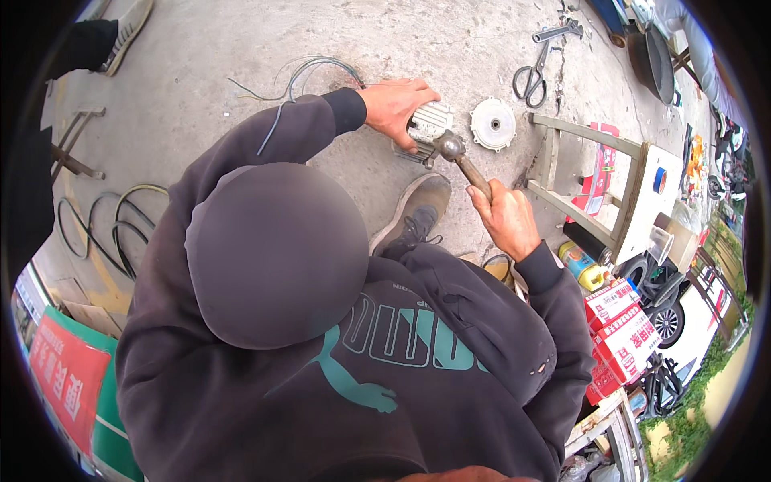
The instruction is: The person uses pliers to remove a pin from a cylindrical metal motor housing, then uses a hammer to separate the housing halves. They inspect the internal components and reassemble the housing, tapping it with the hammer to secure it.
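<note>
My left hand (399,108) is wrapped over a finned, light-grey metal housing (431,120), which looks like an electric motor body, on the concrete floor. Wires (309,66) trail from behind that hand to the left. My right hand (507,214) grips the wooden handle of a ball-peen hammer (467,165). The hammer's metal head is at the near right edge of the housing; whether it touches cannot be made out. Just right of the housing lies a round, pale metal end cover (492,124) with a hole at its centre.
Scissors (530,83) and an adjustable wrench (558,32) lie farther off to the right. A wooden stool (634,189) lies near my right arm, with red-and-white boxes (618,337) and a spray can (580,263) nearby. Black cables (120,233) coil at left; another person's shoe (128,36) is far left.
</note>
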Action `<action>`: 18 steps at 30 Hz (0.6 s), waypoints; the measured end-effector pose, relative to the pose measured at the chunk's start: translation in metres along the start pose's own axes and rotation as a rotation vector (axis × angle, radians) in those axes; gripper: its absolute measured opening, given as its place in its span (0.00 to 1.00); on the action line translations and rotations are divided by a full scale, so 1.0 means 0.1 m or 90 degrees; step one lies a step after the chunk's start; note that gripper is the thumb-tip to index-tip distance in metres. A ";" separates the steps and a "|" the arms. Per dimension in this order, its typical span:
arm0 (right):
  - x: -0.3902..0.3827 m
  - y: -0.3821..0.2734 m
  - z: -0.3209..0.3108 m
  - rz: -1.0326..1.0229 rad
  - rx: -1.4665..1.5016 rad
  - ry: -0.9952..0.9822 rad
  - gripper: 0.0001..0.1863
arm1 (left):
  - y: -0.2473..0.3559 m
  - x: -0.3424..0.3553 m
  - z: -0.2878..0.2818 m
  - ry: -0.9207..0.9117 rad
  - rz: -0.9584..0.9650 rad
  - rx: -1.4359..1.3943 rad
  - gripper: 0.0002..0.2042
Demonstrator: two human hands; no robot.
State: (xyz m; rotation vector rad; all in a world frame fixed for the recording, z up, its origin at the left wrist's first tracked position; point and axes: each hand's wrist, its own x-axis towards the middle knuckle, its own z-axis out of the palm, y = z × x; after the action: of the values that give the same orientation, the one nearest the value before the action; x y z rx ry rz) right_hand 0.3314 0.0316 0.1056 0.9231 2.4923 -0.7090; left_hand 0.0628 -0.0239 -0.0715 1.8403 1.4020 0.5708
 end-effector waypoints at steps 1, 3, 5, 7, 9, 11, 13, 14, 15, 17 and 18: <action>-0.01 0.04 0.00 0.047 -0.034 -0.018 0.22 | -0.03 0.02 0.00 -0.008 0.005 -0.012 0.49; 0.08 -0.14 -0.18 0.055 -0.020 0.016 0.24 | -0.14 -0.06 0.04 -0.031 0.003 -0.043 0.49; 0.13 -0.35 -0.36 0.031 0.060 0.055 0.24 | -0.18 -0.10 0.06 0.025 0.026 0.000 0.47; 0.13 -0.38 -0.35 -0.070 0.091 0.114 0.23 | -0.12 -0.11 0.02 0.015 0.055 0.005 0.47; 0.10 -0.28 -0.21 -0.165 0.108 0.137 0.23 | -0.16 -0.09 0.01 0.026 0.055 0.001 0.47; 0.13 -0.01 -0.02 -0.024 -0.070 -0.036 0.24 | -0.08 -0.03 0.02 -0.006 0.031 -0.014 0.48; 0.12 0.07 -0.16 0.055 -0.111 -0.030 0.25 | -0.02 0.06 0.05 0.007 0.016 0.001 0.48; 0.13 0.02 -0.28 0.083 -0.130 -0.027 0.26 | -0.05 0.01 0.04 0.003 0.016 -0.003 0.49; 0.15 -0.10 -0.41 0.077 -0.088 -0.008 0.25 | -0.08 -0.02 0.04 -0.002 0.015 -0.007 0.49; 0.21 -0.35 -0.58 0.074 -0.005 0.012 0.25 | -0.10 -0.02 0.06 -0.036 -0.030 -0.015 0.46; 0.19 -0.38 -0.56 0.036 0.063 0.036 0.24 | -0.07 -0.01 0.01 -0.064 -0.044 -0.029 0.45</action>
State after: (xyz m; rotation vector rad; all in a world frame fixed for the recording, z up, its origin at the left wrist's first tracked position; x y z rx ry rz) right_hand 0.2822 0.0479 0.1530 1.0583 2.4877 -0.8040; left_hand 0.0586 -0.0240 -0.0777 1.7526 1.3696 0.4652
